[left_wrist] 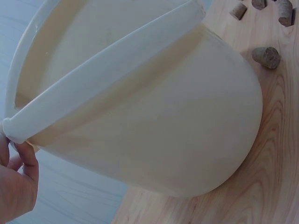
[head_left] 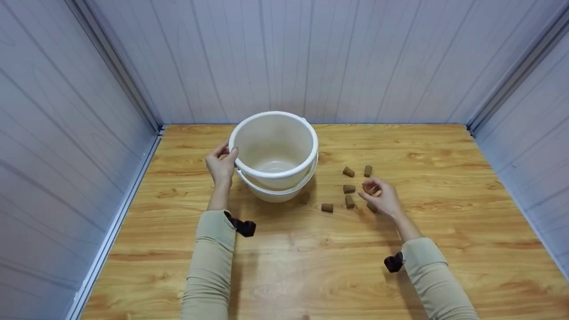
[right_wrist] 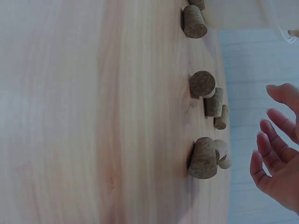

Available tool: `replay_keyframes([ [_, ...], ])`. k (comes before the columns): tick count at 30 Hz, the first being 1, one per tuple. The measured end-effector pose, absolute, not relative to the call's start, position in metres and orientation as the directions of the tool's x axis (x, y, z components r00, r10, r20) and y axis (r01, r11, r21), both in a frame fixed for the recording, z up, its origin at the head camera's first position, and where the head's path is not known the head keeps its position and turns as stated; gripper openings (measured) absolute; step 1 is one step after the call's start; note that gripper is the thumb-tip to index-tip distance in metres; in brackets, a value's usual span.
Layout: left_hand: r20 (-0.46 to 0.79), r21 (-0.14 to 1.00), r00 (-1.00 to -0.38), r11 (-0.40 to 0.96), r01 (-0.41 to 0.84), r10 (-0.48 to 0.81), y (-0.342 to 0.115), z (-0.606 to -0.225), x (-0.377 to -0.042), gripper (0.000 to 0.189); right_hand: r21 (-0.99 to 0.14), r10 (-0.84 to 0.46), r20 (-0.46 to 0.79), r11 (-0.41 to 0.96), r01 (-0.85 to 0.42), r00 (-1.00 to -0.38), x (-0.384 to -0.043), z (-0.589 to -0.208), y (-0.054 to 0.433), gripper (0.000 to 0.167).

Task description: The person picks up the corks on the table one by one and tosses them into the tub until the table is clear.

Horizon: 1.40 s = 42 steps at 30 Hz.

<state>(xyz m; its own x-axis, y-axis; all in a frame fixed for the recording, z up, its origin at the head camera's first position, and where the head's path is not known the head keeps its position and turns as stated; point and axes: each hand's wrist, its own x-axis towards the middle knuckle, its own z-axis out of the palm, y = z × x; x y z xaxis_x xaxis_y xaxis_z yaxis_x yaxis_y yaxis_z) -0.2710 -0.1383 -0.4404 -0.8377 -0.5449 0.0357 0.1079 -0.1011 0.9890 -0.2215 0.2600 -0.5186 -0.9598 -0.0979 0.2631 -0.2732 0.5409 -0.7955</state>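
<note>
At the bucket point(head_left: 275, 183), your left hand point(head_left: 221, 168), fingers clamped on its rim point(head_left: 275, 175), likely steadies it, while your right hand point(head_left: 383, 198), fingers apart, hovers near the corks point(head_left: 350, 202).

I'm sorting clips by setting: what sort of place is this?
Probably a small booth for recording handwork, though I can't be sure: pale walls stand on three sides of a wooden table, and small black cameras are worn at the wrists.

Sleeves point(head_left: 209, 275) cropped, cork point(head_left: 372, 208) partly behind right hand point(head_left: 383, 198)
</note>
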Motion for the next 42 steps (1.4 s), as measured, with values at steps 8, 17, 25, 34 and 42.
replay_keyframes([
  [8, 0.02, 0.992, -0.838, -0.09, 0.083, -0.546, -0.139, -0.442, -0.272, 0.032, -0.803, -0.061, 0.229, 0.552, -0.224, -0.972, -0.216, -0.528, 0.27, 0.022],
  [17, 0.016, 0.991, -0.836, -0.101, 0.085, -0.548, -0.138, -0.441, -0.273, 0.031, -0.819, -0.01, 0.125, 0.563, -0.109, -0.992, -0.21, -0.534, 0.279, 0.029],
  [25, 0.025, 0.988, -0.837, -0.113, 0.103, -0.547, -0.137, -0.441, -0.272, 0.032, -0.818, 0.011, 0.084, 0.572, -0.063, -0.996, -0.208, -0.543, 0.287, 0.029],
  [34, 0.049, 0.987, -0.833, -0.099, 0.123, -0.551, -0.137, -0.441, -0.272, 0.032, -0.815, 0.008, 0.061, 0.577, -0.046, -0.998, -0.206, -0.548, 0.292, 0.03],
  [42, 0.024, 0.985, -0.838, -0.13, 0.113, -0.544, -0.136, -0.441, -0.272, 0.031, -0.798, -0.003, 0.054, 0.601, -0.045, -0.999, -0.205, -0.552, 0.294, 0.03],
])
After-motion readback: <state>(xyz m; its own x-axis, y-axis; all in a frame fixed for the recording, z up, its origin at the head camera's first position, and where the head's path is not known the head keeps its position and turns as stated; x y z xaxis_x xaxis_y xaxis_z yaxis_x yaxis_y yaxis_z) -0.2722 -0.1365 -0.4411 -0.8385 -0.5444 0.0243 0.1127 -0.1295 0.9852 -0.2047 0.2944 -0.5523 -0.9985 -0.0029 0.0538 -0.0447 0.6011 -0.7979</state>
